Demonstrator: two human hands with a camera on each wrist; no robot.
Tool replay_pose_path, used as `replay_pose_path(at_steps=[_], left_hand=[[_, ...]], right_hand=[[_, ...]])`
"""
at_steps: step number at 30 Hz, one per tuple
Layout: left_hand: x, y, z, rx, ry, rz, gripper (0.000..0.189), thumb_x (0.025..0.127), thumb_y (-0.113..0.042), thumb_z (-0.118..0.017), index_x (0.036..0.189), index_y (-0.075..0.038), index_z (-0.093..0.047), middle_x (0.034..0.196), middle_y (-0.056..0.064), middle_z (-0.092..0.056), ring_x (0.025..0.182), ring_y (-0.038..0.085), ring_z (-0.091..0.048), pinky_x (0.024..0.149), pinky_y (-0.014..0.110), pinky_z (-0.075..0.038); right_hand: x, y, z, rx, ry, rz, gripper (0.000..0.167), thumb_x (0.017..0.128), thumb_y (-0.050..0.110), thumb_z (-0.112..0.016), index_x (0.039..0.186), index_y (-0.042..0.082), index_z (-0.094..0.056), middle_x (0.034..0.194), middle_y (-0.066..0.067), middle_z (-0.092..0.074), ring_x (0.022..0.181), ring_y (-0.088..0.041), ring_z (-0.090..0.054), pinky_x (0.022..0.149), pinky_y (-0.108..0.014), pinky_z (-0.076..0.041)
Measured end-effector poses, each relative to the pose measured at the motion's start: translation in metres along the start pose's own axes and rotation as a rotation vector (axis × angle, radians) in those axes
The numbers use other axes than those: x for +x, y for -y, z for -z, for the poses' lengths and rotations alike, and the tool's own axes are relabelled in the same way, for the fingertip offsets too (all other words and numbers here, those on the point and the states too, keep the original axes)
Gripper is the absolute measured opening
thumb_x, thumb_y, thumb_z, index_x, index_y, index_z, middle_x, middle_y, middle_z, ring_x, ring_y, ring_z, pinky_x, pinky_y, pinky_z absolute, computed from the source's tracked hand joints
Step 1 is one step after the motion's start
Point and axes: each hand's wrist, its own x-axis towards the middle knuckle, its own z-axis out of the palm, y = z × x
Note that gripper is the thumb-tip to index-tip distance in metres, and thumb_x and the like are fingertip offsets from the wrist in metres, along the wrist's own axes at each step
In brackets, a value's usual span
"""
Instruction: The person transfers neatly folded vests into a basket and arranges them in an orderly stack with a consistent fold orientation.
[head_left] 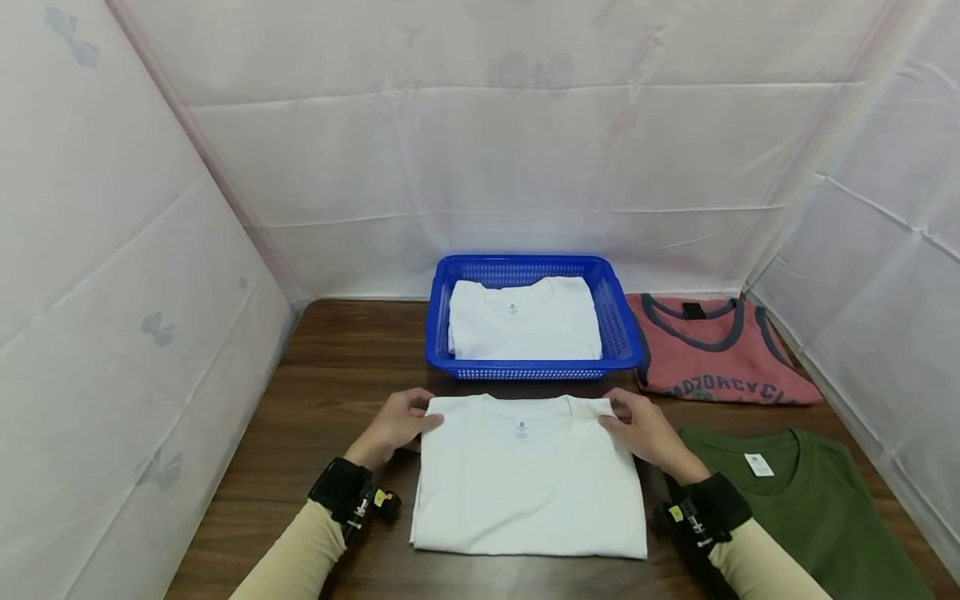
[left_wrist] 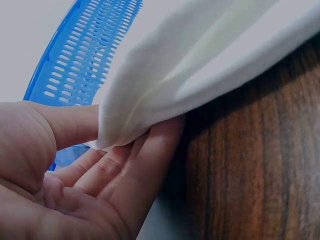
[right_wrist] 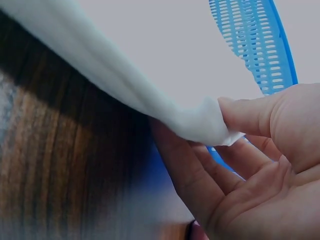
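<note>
A folded white T-shirt (head_left: 525, 492) lies in front of me, its collar toward the blue basket. My left hand (head_left: 397, 422) pinches its far left corner, thumb on top and fingers beneath. The far right corner is pinched the same way by my right hand (head_left: 641, 425). In the left wrist view, the white cloth (left_wrist: 165, 75) bends in layers between thumb and fingers. The right wrist view has the corner of the cloth (right_wrist: 200, 120) held over the fingers, its edge raised above the wood.
Just beyond the shirt stands a blue plastic basket (head_left: 433, 333) with folded white cloth (head_left: 525, 329) inside. To its right lies a red shirt (head_left: 720, 358) with dark trim. A green shirt (head_left: 817, 508) lies nearer, beside my right forearm. White sheeting (head_left: 487, 167) encloses the wooden table (head_left: 345, 358).
</note>
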Motion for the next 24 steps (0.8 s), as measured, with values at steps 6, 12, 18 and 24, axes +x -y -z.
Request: replay_pose_path(at_steps=[6, 12, 18, 24], left_hand=[[0.000, 0.002, 0.002, -0.009, -0.010, -0.027, 0.041, 0.097, -0.010, -0.071, 0.134, -0.002, -0.057, 0.091, 0.013, -0.073, 0.069, 0.021, -0.069, 0.050, 0.038, -0.059], [-0.001, 0.002, 0.005, -0.045, 0.002, -0.085, 0.039, 0.096, -0.009, -0.072, 0.133, -0.004, -0.058, 0.089, 0.013, -0.074, 0.064, 0.022, -0.069, 0.048, 0.038, -0.058], [-0.009, -0.001, 0.010, -0.041, 0.056, -0.161, 0.038, 0.100, -0.010, -0.069, 0.134, -0.003, -0.055, 0.095, 0.015, -0.074, 0.066, 0.024, -0.069, 0.052, 0.045, -0.060], [-0.015, -0.004, 0.014, -0.037, 0.074, -0.214, 0.038, 0.100, -0.012, -0.069, 0.134, -0.003, -0.055, 0.101, 0.018, -0.074, 0.072, 0.025, -0.071, 0.055, 0.046, -0.061]], right_hand=[[-0.003, 0.001, 0.005, -0.025, -0.030, 0.061, 0.022, 0.101, 0.014, -0.068, 0.122, 0.010, -0.066, 0.122, -0.017, -0.069, 0.116, -0.044, -0.065, 0.092, -0.060, -0.053], [-0.005, -0.001, 0.008, -0.037, -0.075, 0.093, 0.015, 0.100, 0.013, -0.069, 0.115, 0.017, -0.069, 0.111, -0.007, -0.072, 0.108, -0.036, -0.069, 0.083, -0.051, -0.056], [-0.010, 0.005, 0.015, -0.052, -0.101, 0.131, 0.013, 0.099, 0.016, -0.070, 0.112, 0.018, -0.068, 0.080, 0.006, -0.061, 0.070, -0.011, -0.060, 0.062, -0.030, -0.047], [-0.016, 0.010, 0.020, -0.041, -0.122, 0.192, 0.007, 0.099, 0.013, -0.071, 0.101, 0.011, -0.064, 0.070, 0.010, -0.023, 0.055, -0.002, -0.023, 0.050, -0.026, -0.026]])
